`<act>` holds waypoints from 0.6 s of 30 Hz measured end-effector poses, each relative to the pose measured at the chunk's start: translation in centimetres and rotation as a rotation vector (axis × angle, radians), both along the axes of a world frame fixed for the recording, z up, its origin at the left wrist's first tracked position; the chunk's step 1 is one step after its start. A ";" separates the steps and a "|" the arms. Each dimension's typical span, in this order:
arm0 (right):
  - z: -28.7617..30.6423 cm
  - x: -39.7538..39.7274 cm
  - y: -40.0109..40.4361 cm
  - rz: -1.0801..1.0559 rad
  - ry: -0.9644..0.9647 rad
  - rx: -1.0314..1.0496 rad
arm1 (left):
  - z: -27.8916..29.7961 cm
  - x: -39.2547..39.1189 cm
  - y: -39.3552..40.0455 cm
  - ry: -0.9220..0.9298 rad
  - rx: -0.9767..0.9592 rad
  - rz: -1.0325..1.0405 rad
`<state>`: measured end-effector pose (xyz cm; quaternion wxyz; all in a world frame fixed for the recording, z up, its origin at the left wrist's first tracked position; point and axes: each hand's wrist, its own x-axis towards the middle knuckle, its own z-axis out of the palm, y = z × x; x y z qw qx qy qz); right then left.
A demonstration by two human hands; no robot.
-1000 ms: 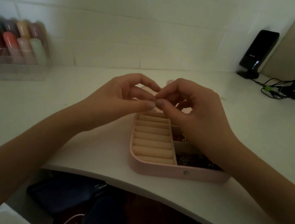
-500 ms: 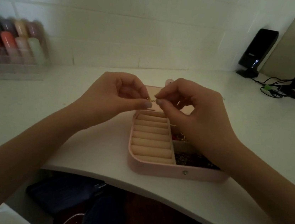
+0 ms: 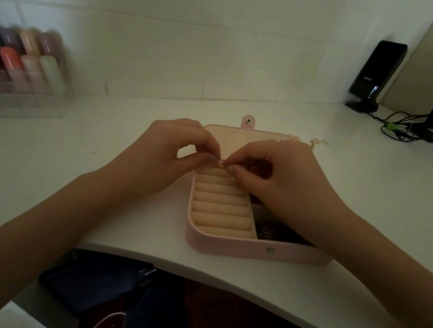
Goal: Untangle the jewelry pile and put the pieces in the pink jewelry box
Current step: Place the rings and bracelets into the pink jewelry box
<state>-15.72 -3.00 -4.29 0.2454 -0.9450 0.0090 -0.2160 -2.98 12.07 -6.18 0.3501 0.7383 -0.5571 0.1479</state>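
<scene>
Pink jewelry box (image 3: 240, 246) sits near the desk edge (image 3: 197, 266), left hand (image 3: 161, 162) and right hand (image 3: 281, 182) pinching a gold piece (image 3: 221, 166).

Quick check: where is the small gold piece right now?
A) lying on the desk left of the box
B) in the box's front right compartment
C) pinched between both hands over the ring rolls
C: the left hand and right hand pinch the gold piece above the pink jewelry box.
</scene>
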 end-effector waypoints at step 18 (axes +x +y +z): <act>0.2 0.1 0.1 0.008 0.043 -0.049 | -0.1 0.4 -0.2 -0.099 0.047 -0.103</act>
